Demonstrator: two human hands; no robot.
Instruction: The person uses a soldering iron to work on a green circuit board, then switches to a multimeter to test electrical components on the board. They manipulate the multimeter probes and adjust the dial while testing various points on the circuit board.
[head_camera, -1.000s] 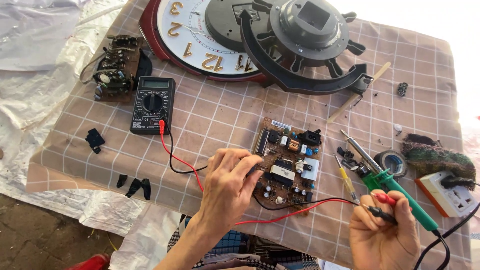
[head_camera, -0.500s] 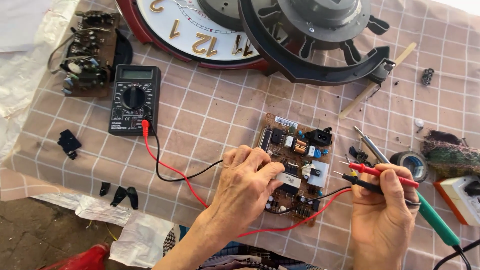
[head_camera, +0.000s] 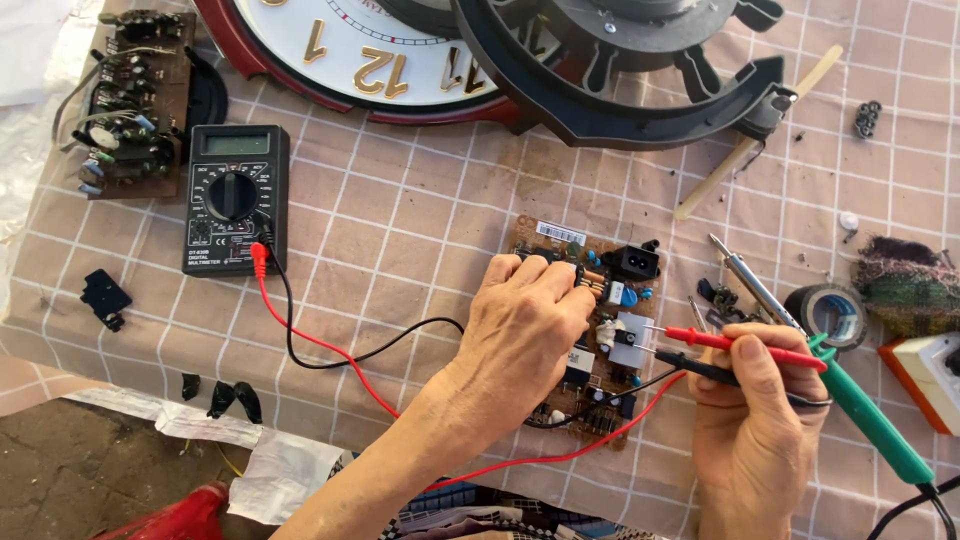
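A brown circuit board (head_camera: 610, 270) with small components lies on the checked tablecloth. My left hand (head_camera: 525, 325) rests on it, fingers curled over its left half, pressing it down. My right hand (head_camera: 755, 415) pinches a red probe (head_camera: 735, 345) and a black probe (head_camera: 700, 368) together; both tips point left at the board's middle, near a grey part. Red and black leads (head_camera: 300, 335) run from the probes to a black multimeter (head_camera: 236, 198) at the left.
A wall clock (head_camera: 350, 50) and a black fan housing (head_camera: 620, 80) lie at the top. A second circuit board (head_camera: 130, 100) sits far left. A green-handled soldering iron (head_camera: 860, 405), tape roll (head_camera: 825, 312), white socket box (head_camera: 925, 375) and wooden stick (head_camera: 755, 135) are on the right.
The view has shifted so everything sits lower left in frame. My right hand brought the two probes up from the table edge to the board; my left hand stayed on the board.
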